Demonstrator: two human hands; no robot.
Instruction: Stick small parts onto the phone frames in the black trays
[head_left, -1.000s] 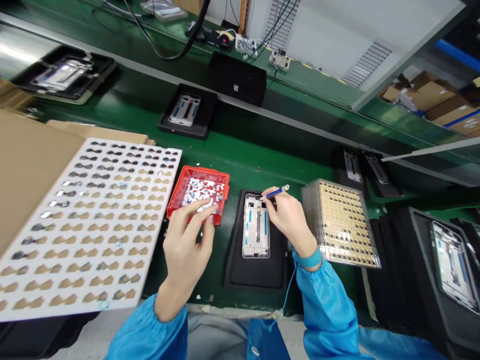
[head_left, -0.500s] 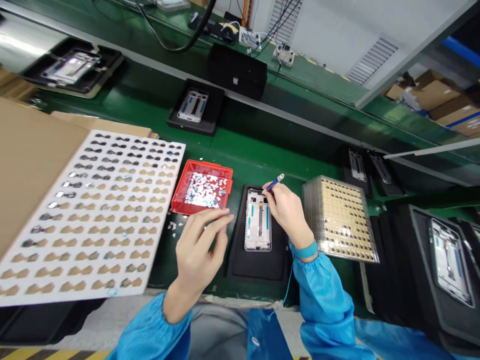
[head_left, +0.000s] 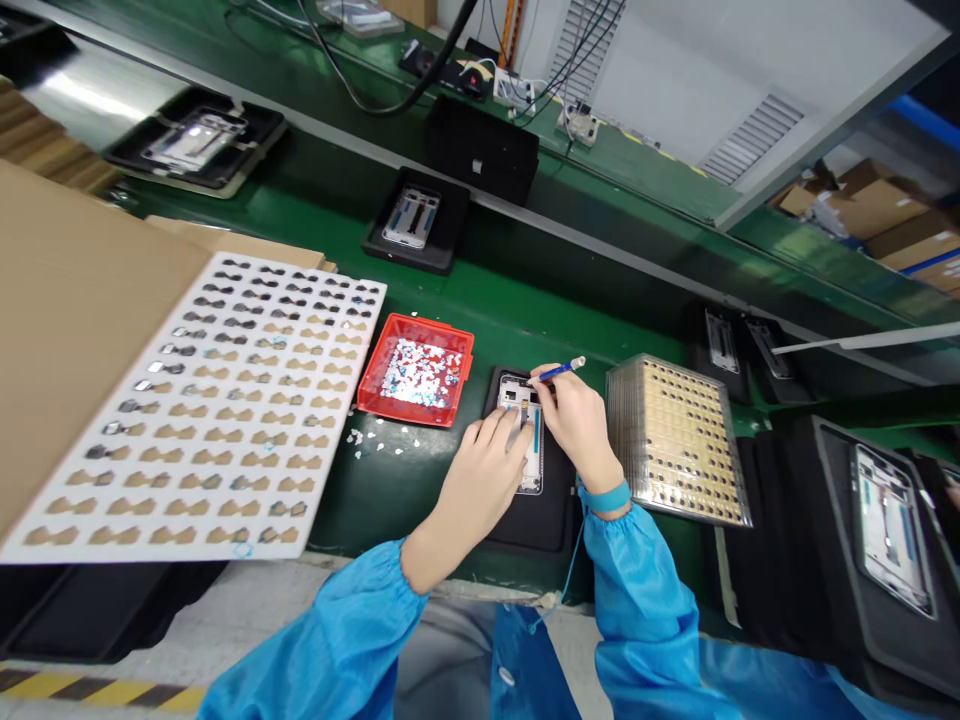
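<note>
A white phone frame point(head_left: 528, 470) lies in a black holder point(head_left: 536, 520) on the green belt in front of me. My left hand point(head_left: 480, 480) rests on the frame, fingers spread and pressing near its upper part. My right hand point(head_left: 574, 425) grips a blue pen-like tool point(head_left: 559, 372), whose tip touches the top of the frame. Both arms wear blue sleeves, and a blue strap circles the right wrist.
A red tray point(head_left: 375, 385) of small scraps sits left of the holder. A white sheet of small parts point(head_left: 202, 410) lies at the left over cardboard. A stack of gold-spotted trays point(head_left: 675, 440) stands at the right. More holders with frames point(head_left: 414, 222) sit on the belt.
My left hand has moved right from the red tray onto the phone frame. My right hand stays at the frame's top with the tool.
</note>
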